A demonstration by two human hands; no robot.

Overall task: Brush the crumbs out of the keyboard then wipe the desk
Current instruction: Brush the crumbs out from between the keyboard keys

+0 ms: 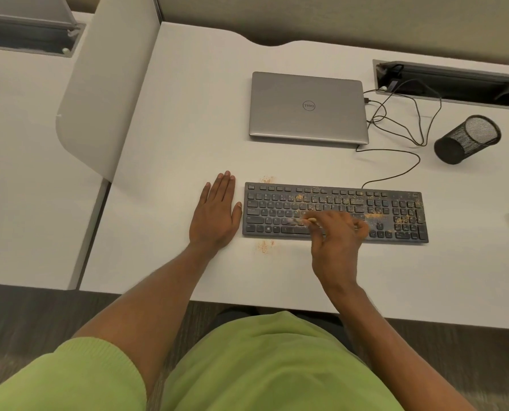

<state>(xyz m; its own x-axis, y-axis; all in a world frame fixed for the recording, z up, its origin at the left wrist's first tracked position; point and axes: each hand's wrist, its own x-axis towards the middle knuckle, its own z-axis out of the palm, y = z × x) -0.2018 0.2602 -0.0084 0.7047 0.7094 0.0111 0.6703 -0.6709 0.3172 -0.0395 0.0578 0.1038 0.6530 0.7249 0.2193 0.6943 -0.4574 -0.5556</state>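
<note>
A right hand (336,232) gripping a small brush (302,221) works the crumb-strewn keyboard (336,213) mid-surface (173,143), left hand (216,209) flat and spread just beside it; hard flicks could scatter crumbs toward the closed laptop (308,108).

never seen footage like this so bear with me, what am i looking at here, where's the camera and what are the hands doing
There is only one picture. The camera is worn on a person's head and looks down at their own arms, so there is no machine. The left hand lies flat on the desk, just left of the keyboard. The right hand holds a small brush over the keys; it is blurred. Orange crumbs dot the keys, mostly toward the right, and some lie on the desk by the keyboard's left end. Behind sit a closed laptop, cables and a mesh cup on its side.
</note>
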